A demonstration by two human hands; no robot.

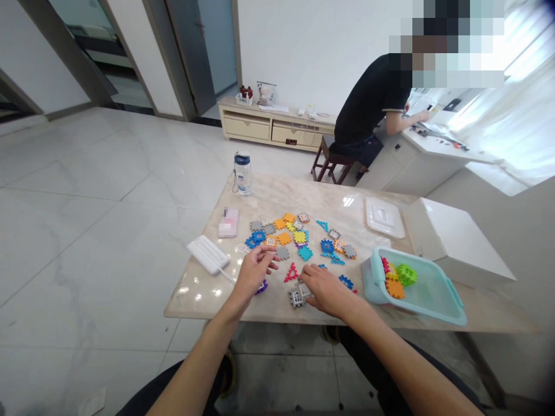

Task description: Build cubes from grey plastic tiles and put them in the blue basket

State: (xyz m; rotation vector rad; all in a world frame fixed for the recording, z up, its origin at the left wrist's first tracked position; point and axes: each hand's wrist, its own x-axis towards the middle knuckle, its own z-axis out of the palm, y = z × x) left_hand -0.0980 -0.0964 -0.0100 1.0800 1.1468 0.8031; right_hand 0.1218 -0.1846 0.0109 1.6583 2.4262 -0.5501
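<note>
Several coloured interlocking plastic tiles (299, 237) lie scattered on the marble table (203, 289). My left hand (255, 270) hovers over the near tiles with fingers curled in a pinch, close to a small orange and white tile (271, 242) and above a purple piece (261, 286). My right hand (323, 289) rests palm down on the table, its fingertips on a grey window tile (296, 297). Between the hands lies a pink triangle tile (292, 273).
A teal plastic bin (427, 300) with a few assembled pieces stands at the right, its clear lid (384, 218) behind it, beside a white box (455, 240). A water bottle (243, 172), a pink packet (229, 222) and a white power strip (208, 254) sit at left. Another person sits at a far desk.
</note>
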